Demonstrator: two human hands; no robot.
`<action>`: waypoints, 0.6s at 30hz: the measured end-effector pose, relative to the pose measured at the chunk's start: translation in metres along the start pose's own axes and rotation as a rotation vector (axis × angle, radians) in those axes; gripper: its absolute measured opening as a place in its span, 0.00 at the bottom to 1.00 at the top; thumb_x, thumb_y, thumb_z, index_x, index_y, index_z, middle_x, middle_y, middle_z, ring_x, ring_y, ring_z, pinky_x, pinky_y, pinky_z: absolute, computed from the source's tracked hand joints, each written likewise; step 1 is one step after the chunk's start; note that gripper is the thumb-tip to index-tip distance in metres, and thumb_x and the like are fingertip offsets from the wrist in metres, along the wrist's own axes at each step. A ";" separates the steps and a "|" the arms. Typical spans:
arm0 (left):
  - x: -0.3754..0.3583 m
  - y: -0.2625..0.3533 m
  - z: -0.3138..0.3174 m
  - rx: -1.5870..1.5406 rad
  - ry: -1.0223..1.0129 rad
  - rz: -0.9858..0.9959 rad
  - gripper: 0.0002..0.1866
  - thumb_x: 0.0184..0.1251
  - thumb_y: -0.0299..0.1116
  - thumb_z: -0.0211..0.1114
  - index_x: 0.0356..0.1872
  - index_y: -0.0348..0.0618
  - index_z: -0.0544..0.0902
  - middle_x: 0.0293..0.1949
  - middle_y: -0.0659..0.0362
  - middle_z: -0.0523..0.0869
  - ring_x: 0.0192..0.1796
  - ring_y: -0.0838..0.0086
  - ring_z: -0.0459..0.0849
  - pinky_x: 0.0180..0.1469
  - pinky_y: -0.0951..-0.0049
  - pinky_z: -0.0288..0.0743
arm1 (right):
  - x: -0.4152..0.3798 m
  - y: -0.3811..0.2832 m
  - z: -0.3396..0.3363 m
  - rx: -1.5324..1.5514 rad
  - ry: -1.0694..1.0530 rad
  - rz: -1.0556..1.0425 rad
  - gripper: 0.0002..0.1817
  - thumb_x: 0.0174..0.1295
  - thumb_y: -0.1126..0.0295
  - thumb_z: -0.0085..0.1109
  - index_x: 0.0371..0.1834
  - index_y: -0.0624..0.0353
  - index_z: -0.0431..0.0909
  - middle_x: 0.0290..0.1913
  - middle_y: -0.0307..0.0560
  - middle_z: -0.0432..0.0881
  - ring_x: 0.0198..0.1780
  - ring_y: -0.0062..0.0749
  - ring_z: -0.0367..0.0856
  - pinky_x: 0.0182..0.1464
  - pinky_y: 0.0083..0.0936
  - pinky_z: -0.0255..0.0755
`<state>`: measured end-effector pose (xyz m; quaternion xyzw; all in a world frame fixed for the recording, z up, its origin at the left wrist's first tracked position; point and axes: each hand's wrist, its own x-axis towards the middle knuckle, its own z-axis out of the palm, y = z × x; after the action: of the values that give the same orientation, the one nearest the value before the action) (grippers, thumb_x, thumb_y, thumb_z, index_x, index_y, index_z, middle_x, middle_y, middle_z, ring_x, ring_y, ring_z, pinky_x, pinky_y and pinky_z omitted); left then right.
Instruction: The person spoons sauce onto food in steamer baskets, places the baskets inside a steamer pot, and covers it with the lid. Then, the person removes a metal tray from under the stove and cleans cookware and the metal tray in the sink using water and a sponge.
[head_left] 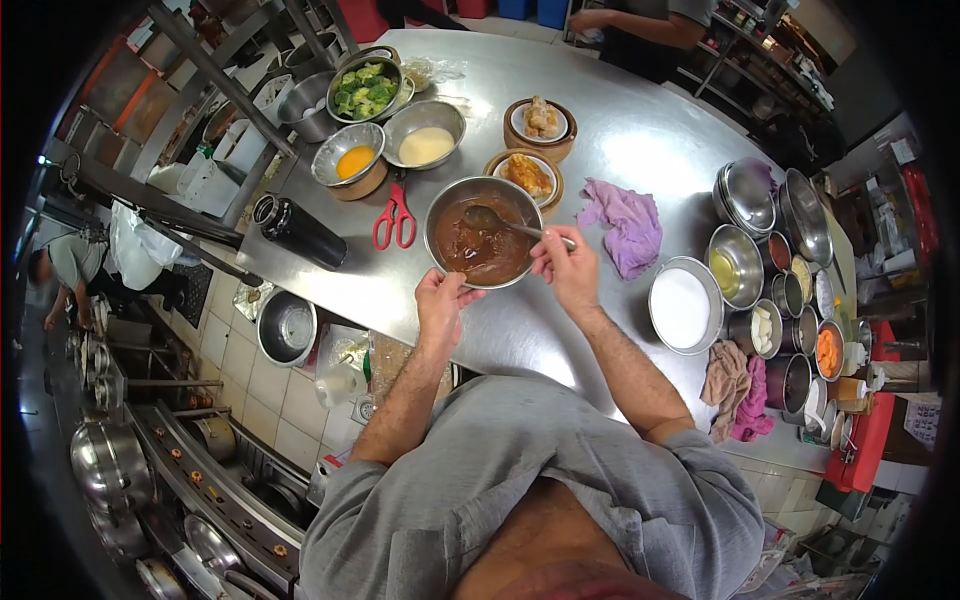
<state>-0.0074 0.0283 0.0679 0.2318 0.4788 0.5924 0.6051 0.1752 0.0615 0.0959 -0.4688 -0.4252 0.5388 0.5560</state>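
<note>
A metal bowl of brown sauce is in front of me at the table's near side. My left hand grips its near rim, thumb on top. My right hand is closed round the handle of a ladle, whose head dips into the sauce. Just beyond the bowl, a bamboo steamer carries a plate of orange-sauced food. Red-handled scissors lie to the left, and a crumpled purple cloth lies right of my right hand.
On the steel table stand a bowl of broccoli, a bowl of yellow liquid, a second steamer and a black bottle. Several metal bowls and pots crowd the right, including one of white contents. Another person stands across the table.
</note>
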 end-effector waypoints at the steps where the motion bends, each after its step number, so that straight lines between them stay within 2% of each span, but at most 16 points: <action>1: -0.001 -0.001 0.000 0.001 0.001 -0.002 0.04 0.61 0.23 0.52 0.35 0.33 0.72 0.35 0.50 0.83 0.33 0.68 0.84 0.37 0.69 0.83 | -0.001 0.007 0.003 -0.073 -0.030 -0.040 0.11 0.67 0.65 0.49 0.42 0.63 0.72 0.26 0.44 0.78 0.20 0.19 0.74 0.17 0.14 0.61; 3: -0.003 -0.004 0.001 0.014 0.009 -0.006 0.05 0.61 0.23 0.51 0.36 0.32 0.72 0.35 0.49 0.82 0.33 0.68 0.84 0.37 0.70 0.83 | -0.006 0.018 0.011 -0.180 -0.071 -0.076 0.11 0.68 0.66 0.49 0.44 0.62 0.72 0.27 0.42 0.78 0.20 0.17 0.74 0.18 0.13 0.62; 7: -0.005 -0.004 -0.001 0.010 0.008 0.009 0.05 0.62 0.23 0.51 0.36 0.31 0.71 0.36 0.49 0.82 0.33 0.68 0.84 0.37 0.71 0.83 | -0.012 0.024 0.019 -0.177 -0.120 -0.029 0.11 0.68 0.64 0.49 0.45 0.61 0.72 0.26 0.41 0.78 0.20 0.17 0.73 0.18 0.13 0.62; 9: -0.004 -0.003 -0.002 0.000 0.028 0.015 0.05 0.62 0.23 0.52 0.35 0.31 0.71 0.36 0.49 0.82 0.34 0.68 0.84 0.37 0.71 0.83 | -0.019 0.020 0.017 -0.018 -0.128 0.179 0.12 0.67 0.63 0.50 0.41 0.63 0.73 0.23 0.40 0.77 0.18 0.17 0.73 0.20 0.16 0.65; 10: -0.003 -0.001 -0.001 -0.002 0.031 0.014 0.05 0.62 0.23 0.52 0.35 0.31 0.71 0.36 0.49 0.82 0.34 0.68 0.84 0.37 0.71 0.83 | -0.023 0.017 0.018 -0.020 -0.130 0.181 0.12 0.67 0.63 0.50 0.41 0.63 0.73 0.23 0.40 0.77 0.18 0.17 0.73 0.20 0.16 0.65; 12: -0.003 0.002 -0.001 0.001 0.073 0.016 0.04 0.62 0.23 0.52 0.35 0.31 0.71 0.35 0.50 0.82 0.34 0.68 0.84 0.37 0.71 0.83 | -0.032 0.013 0.022 0.083 -0.102 0.312 0.12 0.67 0.63 0.49 0.42 0.61 0.71 0.23 0.40 0.76 0.17 0.17 0.71 0.18 0.14 0.62; 16: 0.000 -0.002 0.003 -0.074 0.090 0.040 0.04 0.61 0.22 0.53 0.35 0.31 0.71 0.34 0.51 0.81 0.34 0.69 0.84 0.37 0.70 0.83 | -0.050 0.020 0.027 0.134 -0.075 0.384 0.10 0.68 0.65 0.48 0.41 0.61 0.69 0.23 0.41 0.76 0.16 0.19 0.72 0.14 0.13 0.58; 18: 0.001 -0.006 0.005 -0.045 0.076 0.064 0.04 0.60 0.22 0.53 0.35 0.32 0.71 0.33 0.51 0.81 0.34 0.70 0.83 0.38 0.70 0.83 | -0.055 0.017 0.029 0.265 -0.065 0.444 0.08 0.68 0.67 0.47 0.40 0.60 0.68 0.23 0.42 0.76 0.16 0.20 0.71 0.12 0.14 0.55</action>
<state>0.0000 0.0293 0.0650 0.2106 0.4804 0.6303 0.5724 0.1402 0.0082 0.0865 -0.4562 -0.2552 0.7136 0.4665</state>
